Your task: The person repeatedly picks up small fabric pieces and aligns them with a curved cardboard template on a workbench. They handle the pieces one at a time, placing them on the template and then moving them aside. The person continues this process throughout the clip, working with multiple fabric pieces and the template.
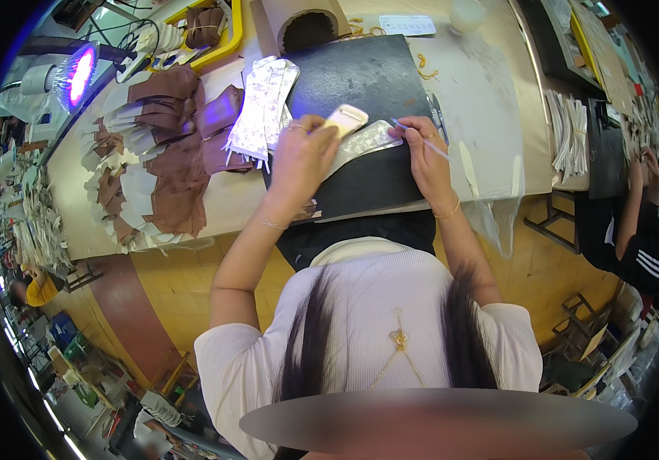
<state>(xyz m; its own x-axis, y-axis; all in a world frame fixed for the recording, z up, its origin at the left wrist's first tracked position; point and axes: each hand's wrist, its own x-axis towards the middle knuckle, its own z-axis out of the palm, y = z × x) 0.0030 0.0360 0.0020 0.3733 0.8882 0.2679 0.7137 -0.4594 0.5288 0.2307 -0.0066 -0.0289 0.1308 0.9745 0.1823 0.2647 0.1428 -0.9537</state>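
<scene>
My left hand (304, 159) pinches a cream-coloured flat piece (347, 117) with a rounded end and a narrow slot. It is held over the black board (360, 73). My right hand (424, 159) is closed round a slim, pale, pen-like stick (438, 150). A silvery patterned strip (368, 144) with a rounded end lies on the board between my hands, its right end by my right fingertips. Beside my left hand, a fanned pile of similar silvery strips (262, 107) overlaps the board's left edge. My left fingers partly hide the cream piece.
Brown and pale cut pieces (172, 184) cover the table's left part, near a lit lamp (78, 77). Behind stand a yellow tray (226, 42) and a brown roll (304, 27). Clear plastic sheeting (490, 153) hangs over the front edge. Another person (636, 230) works at the far right.
</scene>
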